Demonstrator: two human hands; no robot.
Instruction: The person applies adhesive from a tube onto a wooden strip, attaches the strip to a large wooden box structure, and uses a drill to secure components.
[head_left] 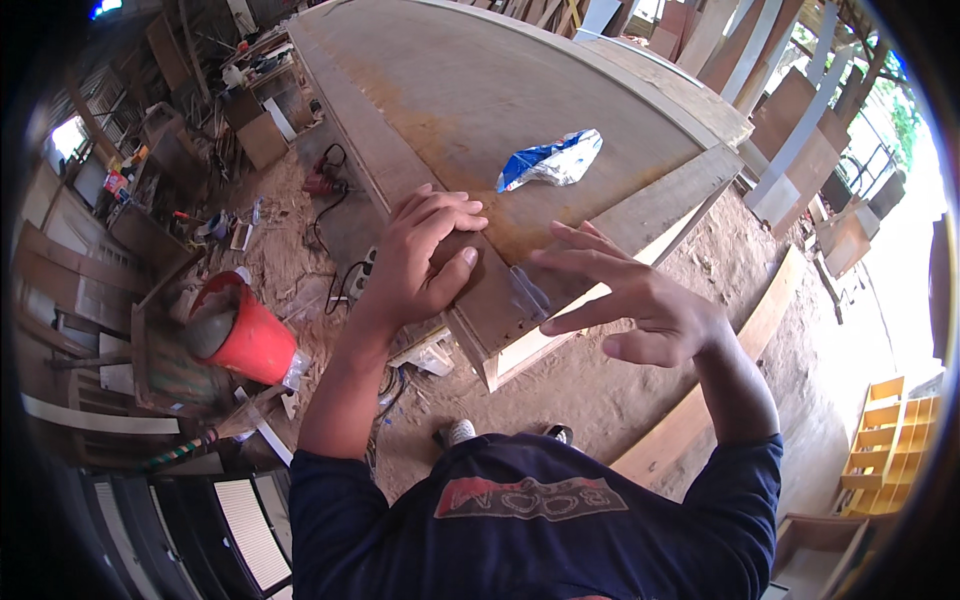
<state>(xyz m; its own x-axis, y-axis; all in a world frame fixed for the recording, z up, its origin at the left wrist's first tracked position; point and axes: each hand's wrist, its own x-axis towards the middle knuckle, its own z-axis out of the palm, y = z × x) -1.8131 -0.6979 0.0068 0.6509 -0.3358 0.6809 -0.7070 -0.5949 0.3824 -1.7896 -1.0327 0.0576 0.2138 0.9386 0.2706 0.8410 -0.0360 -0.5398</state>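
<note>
A large wooden panel (480, 75) with a raised border stretches away in front of me, its near corner pointing toward my body. My left hand (418, 250) rests on the border's left side near that corner, fingers loosely bent and thumb apart, holding nothing that shows. Over the right side of the corner is my right hand (640, 305), palm down with its fingers spread; whether the fingertips touch the wood I cannot tell. Between the hands, a shiny greyish patch (528, 292) marks the border. Beyond them lies a crumpled blue and white packet (552, 160) on the panel.
A red bucket (245, 335) stands at the left, with a red power tool (325, 178) and its black cord farther off. A long plank (690, 425) lies on the dusty floor at the right. Boards (800, 150) lean at the back right; yellow shelving (890, 430) stands lower right.
</note>
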